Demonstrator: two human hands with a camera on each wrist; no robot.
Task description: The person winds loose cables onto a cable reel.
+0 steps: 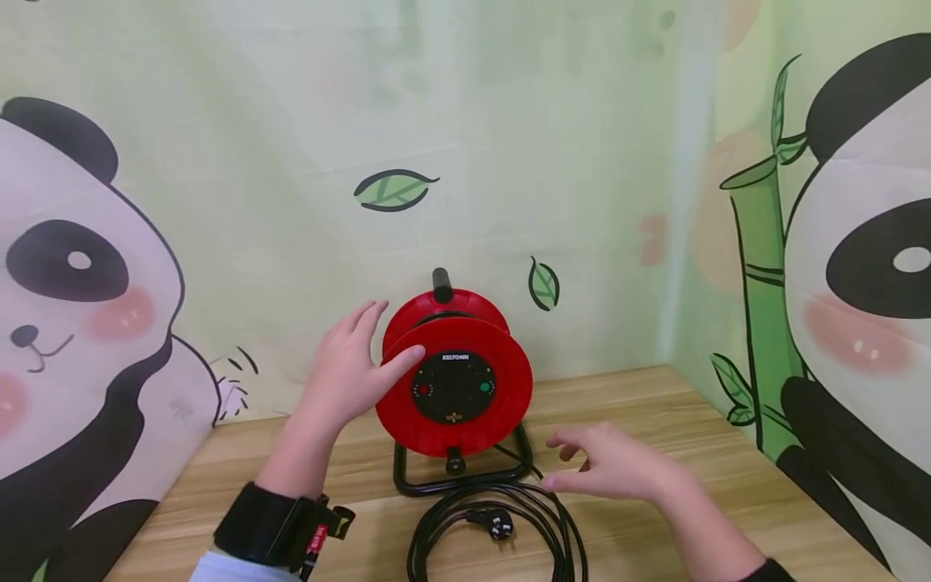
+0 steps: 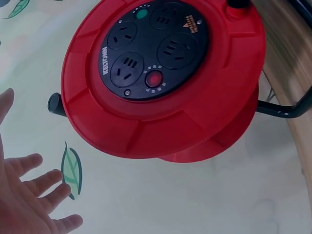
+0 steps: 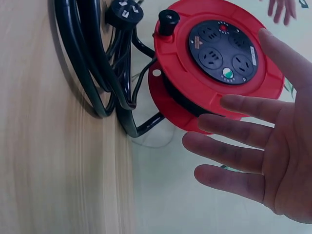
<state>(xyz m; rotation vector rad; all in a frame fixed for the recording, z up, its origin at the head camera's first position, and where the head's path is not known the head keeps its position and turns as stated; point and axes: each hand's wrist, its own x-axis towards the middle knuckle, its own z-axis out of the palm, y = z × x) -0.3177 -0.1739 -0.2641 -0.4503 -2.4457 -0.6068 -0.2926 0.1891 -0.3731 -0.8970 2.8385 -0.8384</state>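
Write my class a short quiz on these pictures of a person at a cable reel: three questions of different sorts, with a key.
1. True or false: neither the person's bare left hand nor their bare right hand grips the red round plastic cable reel.

2. Fill in: the white brand name on the reel's round black socket panel reads ____.

3. In the head view, where does the black three-pin plug appear?
A. Plugged into the panel
B. Within the loops of the coiled black cable
C. Between the right hand's fingers

Key: 1. True; 2. KELTONN; 3. B
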